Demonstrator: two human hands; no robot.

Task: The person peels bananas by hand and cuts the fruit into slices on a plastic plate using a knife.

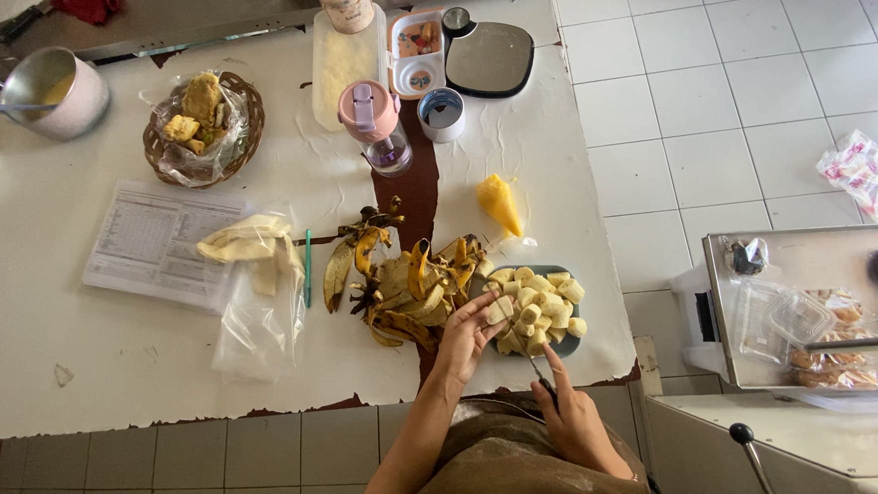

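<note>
Banana cutting at a white table [54, 327], seen from the head camera.
Left hand [467, 336] grips a banana piece [497, 309] beside the plate [568, 346] of chunks; right hand [572, 416] is closed around a knife [536, 369]; peels [402, 285] lie just left.

A white-covered table [44, 337] carries everything, a brown strip showing through a gap in the cover. At the near edge sits a dark plate [576, 340] heaped with pale banana pieces, and left of it a pile of banana peels [402, 285]. Further left lie a clear plastic bag [255, 318], a green pen [308, 267] and a printed sheet [154, 244]. Farther back stand a woven basket [254, 102], a metal pot [57, 92], a pink-lidded bottle [375, 123] and a black scale [487, 57].
</note>
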